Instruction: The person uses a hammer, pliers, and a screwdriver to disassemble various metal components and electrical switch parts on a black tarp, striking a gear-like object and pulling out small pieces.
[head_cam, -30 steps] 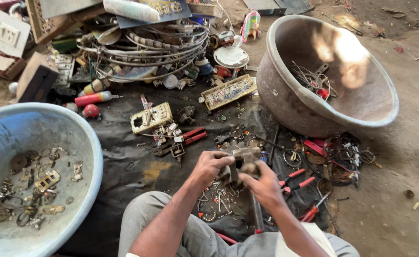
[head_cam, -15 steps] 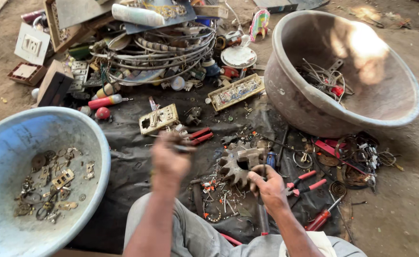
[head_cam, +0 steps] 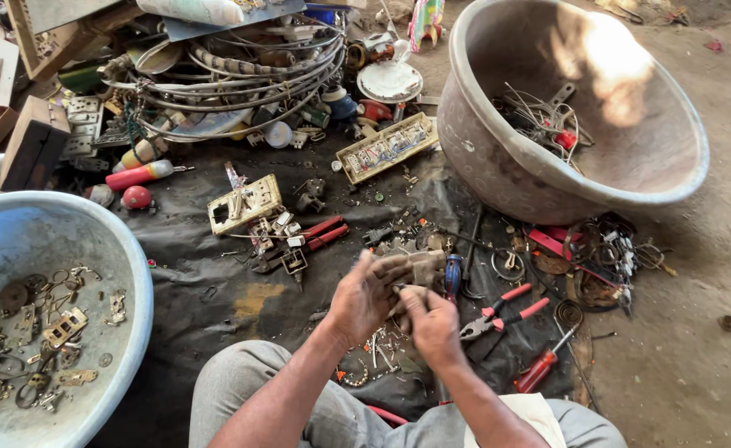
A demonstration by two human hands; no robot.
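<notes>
1. Both hands meet over the black sheet [head_cam: 216, 274], just in front of the knees. The left hand [head_cam: 364, 297] and the right hand [head_cam: 432, 325] are both closed around one grimy metal part [head_cam: 415, 267]. Left grip is wrapped around its near end, right grip pinches it from below. Can't really make out what the part is, it's too dirty and half covered by fingers.
2. Crowding the hands: a blue-handled screwdriver [head_cam: 453, 275] right next to the part, red-handled pliers [head_cam: 502, 309] just to the right, and a red screwdriver [head_cam: 540, 372] a bit further out. A second pair of red-handled pliers [head_cam: 320, 235] lies to the upper left, so that's two pliers and two screwdrivers.
3. Small screws and bits are scattered on the sheet under the wrists, too tiny to count.
4. Two big basins: a blue basin [head_cam: 125, 274] on the left holding flat metal scraps, and a grey-brown metal basin [head_cam: 498, 166] on the upper right with wires and a couple of red bits inside.
5. Two cream switch plates on the sheet: a switch plate [head_cam: 245, 205] by the pliers and a longer terminal strip [head_cam: 386, 147] near the grey basin.
6. Up top there's a coil of cables [head_cam: 233, 79] piled on junk, and a heap of rings and wires [head_cam: 606, 253] sits to the right of the tools.
</notes>
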